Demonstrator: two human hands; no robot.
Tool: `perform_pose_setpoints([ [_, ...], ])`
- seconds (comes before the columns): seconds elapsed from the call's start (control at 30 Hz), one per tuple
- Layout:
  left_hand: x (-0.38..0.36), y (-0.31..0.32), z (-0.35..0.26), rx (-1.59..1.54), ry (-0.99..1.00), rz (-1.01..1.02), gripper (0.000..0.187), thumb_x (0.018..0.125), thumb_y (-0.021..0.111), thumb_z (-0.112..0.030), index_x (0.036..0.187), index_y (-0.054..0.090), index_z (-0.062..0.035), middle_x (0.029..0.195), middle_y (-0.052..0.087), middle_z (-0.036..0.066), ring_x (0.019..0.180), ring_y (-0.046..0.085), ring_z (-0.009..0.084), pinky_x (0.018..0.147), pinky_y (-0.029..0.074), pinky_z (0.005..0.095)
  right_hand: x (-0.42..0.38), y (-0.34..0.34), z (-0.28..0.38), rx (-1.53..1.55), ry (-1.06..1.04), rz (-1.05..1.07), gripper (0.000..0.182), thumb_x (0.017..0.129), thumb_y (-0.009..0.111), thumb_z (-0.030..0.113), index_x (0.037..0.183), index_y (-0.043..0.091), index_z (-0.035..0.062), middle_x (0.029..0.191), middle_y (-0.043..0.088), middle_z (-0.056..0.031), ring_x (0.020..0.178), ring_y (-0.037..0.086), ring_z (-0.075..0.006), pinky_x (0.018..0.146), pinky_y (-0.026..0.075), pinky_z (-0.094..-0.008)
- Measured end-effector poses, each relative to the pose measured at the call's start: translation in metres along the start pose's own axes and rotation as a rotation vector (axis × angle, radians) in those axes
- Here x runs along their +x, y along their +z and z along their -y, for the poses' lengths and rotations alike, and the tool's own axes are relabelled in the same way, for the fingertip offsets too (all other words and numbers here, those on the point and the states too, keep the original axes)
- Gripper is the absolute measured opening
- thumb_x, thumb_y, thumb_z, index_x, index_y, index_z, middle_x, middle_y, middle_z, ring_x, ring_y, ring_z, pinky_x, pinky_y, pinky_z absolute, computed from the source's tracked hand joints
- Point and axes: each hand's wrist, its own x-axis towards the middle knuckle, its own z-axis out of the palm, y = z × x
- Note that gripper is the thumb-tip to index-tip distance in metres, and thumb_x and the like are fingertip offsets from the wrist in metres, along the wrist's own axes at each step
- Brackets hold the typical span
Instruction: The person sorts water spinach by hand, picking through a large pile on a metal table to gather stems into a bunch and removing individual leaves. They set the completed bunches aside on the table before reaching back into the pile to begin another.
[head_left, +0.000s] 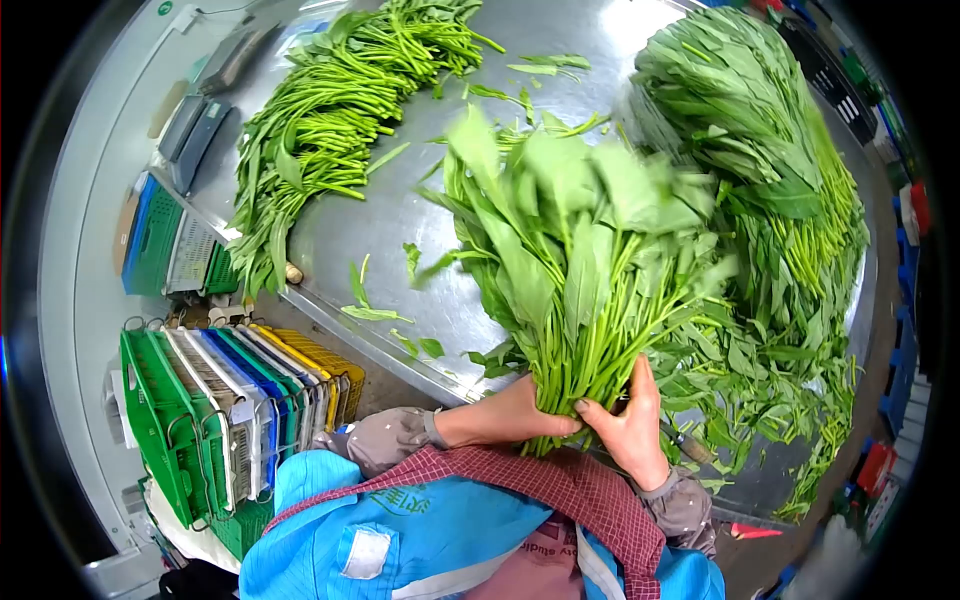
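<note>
A thick bunch of leafy greens (585, 290), which looks like water spinach, stands upright over the near edge of the metal table, leaves up and slightly blurred. My left hand (505, 412) is closed around the stems from the left, its fingers partly hidden. From the right, my right hand (632, 425) grips the same stems low down, thumb in front. Close to my right wrist, a short wooden handle (693, 447) lies among loose leaves; whatever it belongs to is mostly hidden.
A row of greens (330, 120) lies at the far left, stems toward the middle. A large heap (740, 120) covers the right side, with scattered leaves (760, 390) below. Stacked plastic crates (160, 430) stand on the left. Another wooden piece (293, 273) sits at the table's left edge.
</note>
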Motion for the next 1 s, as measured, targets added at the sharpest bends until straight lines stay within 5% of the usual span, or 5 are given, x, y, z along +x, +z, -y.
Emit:
perform_pose_setpoints([
  [0.17, 0.006, -0.004, 0.026, -0.628, -0.432, -0.016, 0.053, 0.074, 0.062, -0.004, 0.121, 0.038, -0.0031, 0.111, 0.048, 0.006, 0.101, 0.046, 0.0139, 0.084, 0.040, 0.0268, 0.007, 0.027, -0.051, 0.198, 0.302, 0.107, 0.048, 0.074, 0.060, 0.026, 0.104, 0.043, -0.0069, 0.091, 0.055, -0.0206, 0.086, 0.054, -0.0307, 0.077, 0.041, -0.0367],
  [0.43, 0.008, 0.009, 0.032, -0.660, -0.240, -0.033, 0.048, 0.075, 0.058, 0.000, 0.119, 0.038, -0.0036, 0.106, 0.048, 0.005, 0.094, 0.050, 0.0135, 0.077, 0.044, 0.0286, 0.010, 0.022, -0.049, -0.341, 0.015, 0.123, 0.046, 0.078, 0.053, 0.040, 0.098, 0.044, -0.0004, 0.085, 0.051, -0.0199, 0.075, 0.053, -0.0373, 0.061, 0.041, -0.0417],
  [0.6, 0.010, 0.012, 0.041, -0.625, -0.262, -0.087, 0.039, 0.072, 0.057, 0.003, 0.108, 0.044, -0.0031, 0.093, 0.051, 0.004, 0.083, 0.051, 0.0121, 0.070, 0.044, 0.0264, 0.023, -0.014, -0.020, -0.625, 0.099, 0.250, 0.046, 0.074, 0.057, 0.047, 0.058, 0.053, 0.0039, 0.048, 0.050, -0.0105, 0.048, 0.054, -0.0263, 0.046, 0.040, -0.0383],
  [0.8, 0.013, 0.024, 0.040, -0.538, -0.205, -0.203, 0.046, 0.070, 0.059, 0.004, 0.111, 0.039, -0.0025, 0.092, 0.049, 0.004, 0.081, 0.050, 0.0114, 0.068, 0.044, 0.0263, 0.040, 0.006, 0.028, -0.286, -0.172, -0.132, 0.016, 0.067, 0.066, 0.009, 0.070, 0.053, 0.0004, 0.060, 0.047, -0.0065, 0.049, 0.044, -0.0163, 0.046, 0.035, -0.0297],
  [1.0, 0.010, 0.021, 0.044, -0.508, -0.275, -0.229, 0.049, 0.069, 0.060, 0.005, 0.113, 0.037, -0.0024, 0.096, 0.048, 0.004, 0.084, 0.049, 0.0123, 0.070, 0.044, 0.0262, 0.049, 0.012, 0.007, -0.179, -0.088, -0.025, 0.014, 0.073, 0.060, 0.010, 0.072, 0.050, 0.0001, 0.062, 0.047, -0.0103, 0.052, 0.046, -0.0237, 0.048, 0.036, -0.0336],
])
